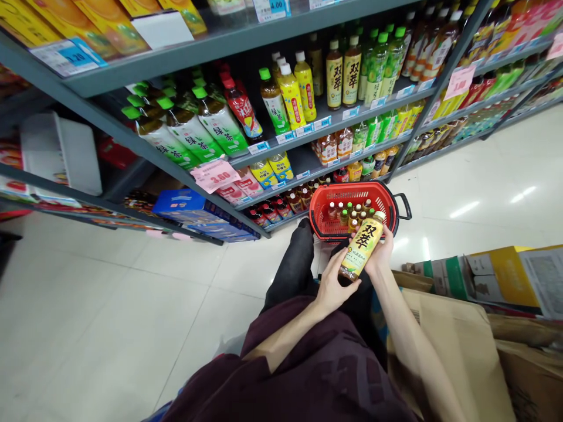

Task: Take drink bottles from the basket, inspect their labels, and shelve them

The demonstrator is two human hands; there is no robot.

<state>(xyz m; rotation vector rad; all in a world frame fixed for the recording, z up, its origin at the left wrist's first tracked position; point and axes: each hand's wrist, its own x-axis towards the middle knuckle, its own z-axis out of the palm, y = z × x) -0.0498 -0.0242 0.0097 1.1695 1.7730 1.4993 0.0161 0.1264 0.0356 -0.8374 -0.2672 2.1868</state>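
Observation:
A tea bottle [361, 249] with a yellow label and dark lettering lies tilted between my two hands, its cap up and to the right. Around its lower end closes my left hand [332, 284], thumb beneath and fingers along the side. My right hand [382, 252] grips the upper part from the right, some of its fingers hidden behind the bottle. Just beyond it a red shopping basket [378, 196] stands on the floor in front of my legs, with several small bottles [345, 215] upright inside. Its black handle [403, 206] sticks out to the right.
Grey shelves [176, 64] of bottled drinks rise ahead, with green tea bottles [220, 120] at left and matching yellow-label bottles [334, 76] near the middle. Blue cartons [185, 211] sit low at left. Cardboard boxes [453, 334] stand close on my right.

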